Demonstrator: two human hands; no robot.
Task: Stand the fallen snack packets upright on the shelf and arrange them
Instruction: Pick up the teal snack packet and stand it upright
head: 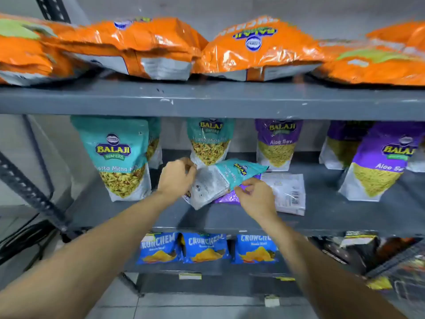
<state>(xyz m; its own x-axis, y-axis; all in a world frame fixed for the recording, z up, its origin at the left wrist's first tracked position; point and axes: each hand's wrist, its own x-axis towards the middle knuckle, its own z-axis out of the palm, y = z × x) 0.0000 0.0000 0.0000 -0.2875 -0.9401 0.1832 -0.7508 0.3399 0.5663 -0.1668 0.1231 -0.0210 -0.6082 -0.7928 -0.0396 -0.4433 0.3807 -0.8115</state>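
Note:
On the middle grey shelf (pixel 230 219) a teal Khatta Mitha packet (pixel 220 180) is tilted on its side, raised off the shelf. My left hand (pixel 176 178) grips its left edge and my right hand (pixel 257 196) pinches its lower teal edge. Under it a purple packet (pixel 226 198) lies flat, mostly hidden. Another packet (pixel 287 192) lies face down to the right, its white back and barcode up. Upright teal packets stand at the left (pixel 119 157) and behind (pixel 210 141). Purple Aloo Sev packets stand upright at the back (pixel 277 143) and right (pixel 377 166).
Orange packets (pixel 257 49) lie flat along the top shelf. Blue Crunchem packets (pixel 207 247) stand in a row on the lower shelf. A slotted metal upright (pixel 30 187) runs down the left side. Dark packets and a wire basket (pixel 395 263) sit at the lower right.

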